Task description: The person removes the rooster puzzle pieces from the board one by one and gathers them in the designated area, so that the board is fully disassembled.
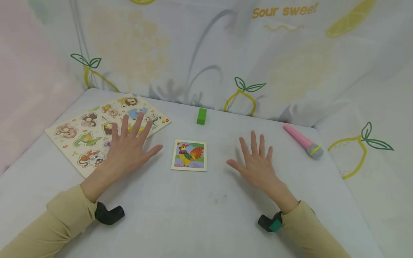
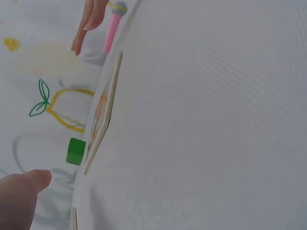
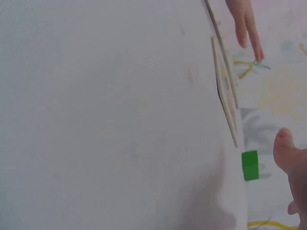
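Observation:
My left hand [image 1: 129, 148] is spread with straight fingers over the near right part of a wooden animal puzzle board [image 1: 72, 147], holding nothing. Part of the board is hidden beneath it. Between the hands lies a small square rooster puzzle [image 1: 189, 156], flat on the table and touched by neither. On its right, my right hand [image 1: 258, 166] has its fingers spread, also with nothing in it. A green block [image 1: 202, 116] lies beyond the rooster puzzle. Farther right is a pink toy microphone [image 1: 303, 141] with a grey head. Each wrist view shows a thumb [image 2: 24, 191] near its edge.
A white cloth covers the table [image 1: 193, 218]. Behind it hangs a white curtain [image 1: 206, 53] printed with lemons and lettering, meeting the table's back edge. Black wrist mounts [image 1: 109, 214] sit below both beige sleeves [image 1: 61, 218].

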The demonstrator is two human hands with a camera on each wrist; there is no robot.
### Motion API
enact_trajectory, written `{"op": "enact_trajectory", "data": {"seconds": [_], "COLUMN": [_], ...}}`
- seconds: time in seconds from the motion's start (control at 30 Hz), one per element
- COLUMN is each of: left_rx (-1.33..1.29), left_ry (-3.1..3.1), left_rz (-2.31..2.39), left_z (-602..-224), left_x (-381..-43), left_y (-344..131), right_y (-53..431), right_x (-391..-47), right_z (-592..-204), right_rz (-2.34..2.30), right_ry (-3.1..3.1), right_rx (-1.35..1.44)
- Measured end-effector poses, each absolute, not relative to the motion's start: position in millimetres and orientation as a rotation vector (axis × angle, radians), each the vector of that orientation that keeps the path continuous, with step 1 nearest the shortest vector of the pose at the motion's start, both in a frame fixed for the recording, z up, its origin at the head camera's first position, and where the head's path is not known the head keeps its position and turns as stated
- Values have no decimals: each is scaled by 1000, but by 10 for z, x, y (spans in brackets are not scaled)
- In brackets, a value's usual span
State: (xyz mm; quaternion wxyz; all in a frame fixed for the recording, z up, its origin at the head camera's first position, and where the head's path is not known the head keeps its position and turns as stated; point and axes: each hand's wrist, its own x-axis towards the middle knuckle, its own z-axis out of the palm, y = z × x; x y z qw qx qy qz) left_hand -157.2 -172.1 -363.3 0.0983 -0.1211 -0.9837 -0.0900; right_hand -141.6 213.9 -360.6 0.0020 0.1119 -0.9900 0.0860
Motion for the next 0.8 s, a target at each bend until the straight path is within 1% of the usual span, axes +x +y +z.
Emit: {"op": "enact_trajectory", "data": {"seconds": [0.13, 0.23, 0.53, 0.67, 0.8], "left_rx": [-366, -425, -932, -1055, -1085], "left_ry": [-2911, -2922, -2946, -2934, -2959], "left_rz": [-272, -300, -647, -733, -726], "left_z": [-3641, -3663, -3829, -3849, -3871], "left_x": [-1583, -1570, -1361, -1298, -1283], "left_y": [-1705, -1668, -1466, -1372, -1330], "right_y": [2029, 1906, 1416, 1200, 1015], "right_x": [-1456, -1484, -1625, -1701, -1813], "right_z": [-3611, -3620, -3692, -3724, -3748], "right_rz": [297, 344, 695, 829, 873], "right_ry": [-3106, -3075, -2908, -2835, -2843], "right_rx": [370, 415, 640, 712, 790]}}
